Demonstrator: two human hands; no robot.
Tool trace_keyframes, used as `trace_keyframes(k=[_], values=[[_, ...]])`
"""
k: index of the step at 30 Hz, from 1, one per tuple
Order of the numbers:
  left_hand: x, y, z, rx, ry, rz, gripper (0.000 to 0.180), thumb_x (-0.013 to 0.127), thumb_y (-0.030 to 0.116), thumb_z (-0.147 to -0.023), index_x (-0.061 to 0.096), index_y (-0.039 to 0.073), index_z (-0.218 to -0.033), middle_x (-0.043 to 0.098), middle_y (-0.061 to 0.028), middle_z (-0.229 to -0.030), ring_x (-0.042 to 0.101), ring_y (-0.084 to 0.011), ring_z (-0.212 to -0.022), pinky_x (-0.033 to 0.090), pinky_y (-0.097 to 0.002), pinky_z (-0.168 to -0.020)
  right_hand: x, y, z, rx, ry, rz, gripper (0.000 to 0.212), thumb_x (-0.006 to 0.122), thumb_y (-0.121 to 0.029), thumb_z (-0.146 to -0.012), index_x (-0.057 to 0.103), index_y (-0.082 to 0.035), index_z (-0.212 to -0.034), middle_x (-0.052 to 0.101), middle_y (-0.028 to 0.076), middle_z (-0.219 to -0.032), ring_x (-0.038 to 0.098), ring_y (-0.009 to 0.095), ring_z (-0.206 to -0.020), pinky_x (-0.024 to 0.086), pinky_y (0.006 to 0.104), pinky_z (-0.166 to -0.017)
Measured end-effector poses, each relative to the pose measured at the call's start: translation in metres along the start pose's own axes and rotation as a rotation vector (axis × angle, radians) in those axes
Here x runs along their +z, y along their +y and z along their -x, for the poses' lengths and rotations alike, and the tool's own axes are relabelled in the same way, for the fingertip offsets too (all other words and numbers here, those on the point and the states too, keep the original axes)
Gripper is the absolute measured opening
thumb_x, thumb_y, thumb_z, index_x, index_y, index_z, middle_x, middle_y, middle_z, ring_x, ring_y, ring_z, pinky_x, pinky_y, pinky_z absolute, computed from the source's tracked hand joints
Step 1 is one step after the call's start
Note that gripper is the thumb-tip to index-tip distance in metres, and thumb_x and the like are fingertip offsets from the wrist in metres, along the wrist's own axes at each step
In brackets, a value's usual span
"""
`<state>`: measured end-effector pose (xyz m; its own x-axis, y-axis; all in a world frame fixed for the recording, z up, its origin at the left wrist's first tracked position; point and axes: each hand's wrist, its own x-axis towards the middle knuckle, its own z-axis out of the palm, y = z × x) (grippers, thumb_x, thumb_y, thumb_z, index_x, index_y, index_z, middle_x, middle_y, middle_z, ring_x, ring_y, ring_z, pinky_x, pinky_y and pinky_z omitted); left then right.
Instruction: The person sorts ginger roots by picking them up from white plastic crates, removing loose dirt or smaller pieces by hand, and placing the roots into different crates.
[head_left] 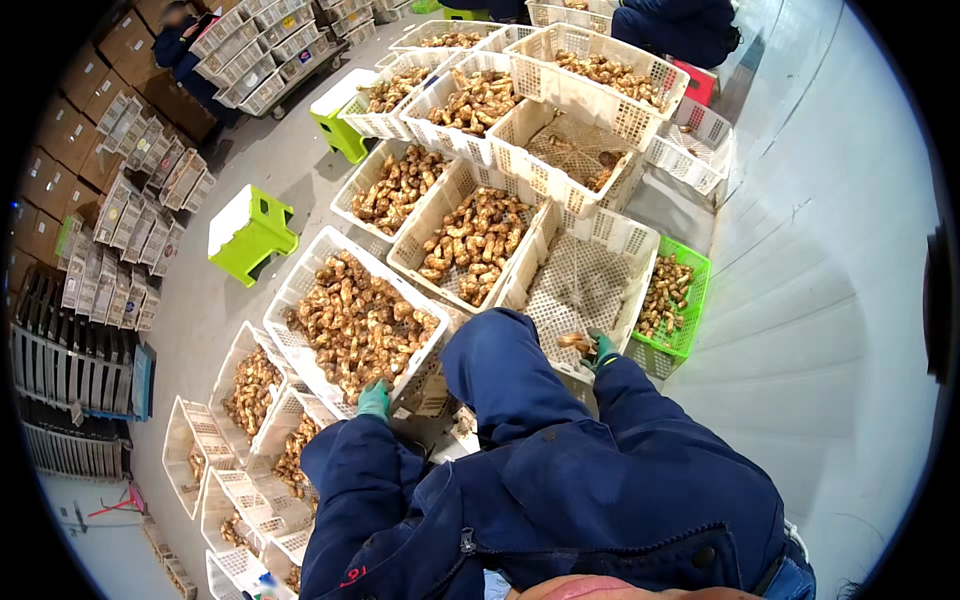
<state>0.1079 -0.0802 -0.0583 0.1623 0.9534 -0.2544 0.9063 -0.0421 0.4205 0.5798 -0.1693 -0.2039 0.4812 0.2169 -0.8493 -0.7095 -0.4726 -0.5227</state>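
My left hand (374, 401), in a green glove, is at the near rim of a white crate (284, 325) heaped with brown and cream mushrooms (357, 322). Its fingertips reach the nearest mushrooms; how they are bent does not show clearly. To the right, my right hand (603, 350), gloved alike, is inside the near end of a white mesh crate (575, 275) whose bottom is mostly bare. Its fingers are closed against a few mushrooms (576, 343) by the near wall. My knee, in dark blue cloth, sits between the two crates.
A green basket (690, 348) of smaller mushrooms stands right, beside the pale wall (830, 300). More filled crates (440, 245) spread ahead and at lower left. Green step stools (255, 238) stand on the floor at left. Other people (672, 30) are farther off; crate stacks (270, 50) stand behind.
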Motion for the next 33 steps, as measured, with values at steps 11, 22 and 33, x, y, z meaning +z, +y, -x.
trace_keyframes(k=[11, 22, 33], values=[[-0.014, -0.119, -0.011, -0.331, 0.049, 0.384, 0.029, 0.06, 0.029, -0.078, 0.059, 0.014, -0.103, 0.06, -0.0126, -0.095, 0.057, -0.0341, -0.087, 0.046, -0.0438, -0.075, 0.053, -0.035, 0.02, -0.076, -0.648, -0.169, 0.022, 0.055, -0.031, -0.085, 0.054, -0.012, -0.096, 0.061, 0.008, -0.083, 0.06, 0.028, -0.072, 0.05, 0.0403, -0.065], [0.008, -0.142, 0.011, -0.262, 0.145, 0.339, 0.029, 0.053, 0.033, -0.088, 0.061, 0.017, -0.109, 0.06, -0.0045, -0.092, 0.056, -0.0179, -0.082, 0.042, -0.0306, -0.069, 0.223, -0.073, 0.337, -0.604, -1.535, 0.036, 0.048, 0.046, -0.034, -0.093, 0.046, 0.0, -0.127, 0.058, 0.015, -0.113, 0.058, 0.024, -0.097, 0.047, 0.0355, -0.088], [-0.096, 0.002, 0.075, -0.281, -0.071, 0.362, 0.032, 0.059, 0.019, -0.082, 0.056, 0.01, -0.113, 0.06, -0.0083, -0.105, 0.056, -0.0258, -0.094, 0.044, -0.034, -0.078, 0.27, 0.13, 0.32, -0.784, -1.484, 1.302, 0.037, 0.049, -0.037, -0.087, 0.059, -0.014, -0.114, 0.063, 0.011, -0.103, 0.058, 0.027, -0.096, 0.044, 0.0349, -0.085]])
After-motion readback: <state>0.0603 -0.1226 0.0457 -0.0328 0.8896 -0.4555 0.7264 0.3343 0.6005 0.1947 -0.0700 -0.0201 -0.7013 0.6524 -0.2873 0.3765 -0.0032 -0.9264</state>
